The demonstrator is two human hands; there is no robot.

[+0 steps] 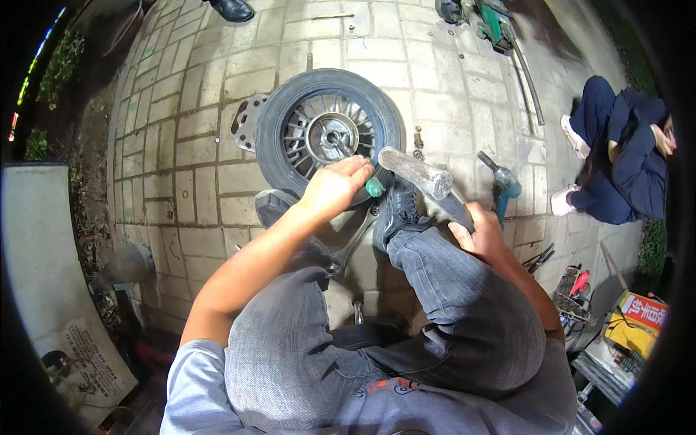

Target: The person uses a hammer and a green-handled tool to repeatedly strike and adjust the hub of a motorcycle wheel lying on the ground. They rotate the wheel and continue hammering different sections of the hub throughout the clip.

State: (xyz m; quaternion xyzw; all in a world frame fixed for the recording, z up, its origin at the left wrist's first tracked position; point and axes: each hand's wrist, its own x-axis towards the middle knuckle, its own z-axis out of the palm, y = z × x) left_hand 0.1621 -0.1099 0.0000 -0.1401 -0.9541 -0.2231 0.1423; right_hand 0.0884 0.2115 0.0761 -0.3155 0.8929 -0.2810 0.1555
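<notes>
A wheel with a black tire (pixel 272 148) and a spoked metal rim lies flat on the paving before me, between my feet. My left hand (pixel 335 187) is wrapped round a screwdriver (pixel 374 187) with a green handle, over the near side of the wheel. The tool's shaft slants toward the hub (pixel 332 136); whether its tip touches cannot be made out. My right hand (pixel 480 230) grips the dark handle of a hammer (pixel 419 172). Its worn grey head is raised just right of the screwdriver's handle end, apart from it in the picture.
A perforated metal disc (pixel 246 122) lies against the tire's left side. Wrenches (pixel 355 239) rest between my legs. To the right are a teal power tool (pixel 505 185), a seated person (pixel 616 156) in dark clothes and a yellow-red box (pixel 638 322). A green machine (pixel 496 25) stands farther off.
</notes>
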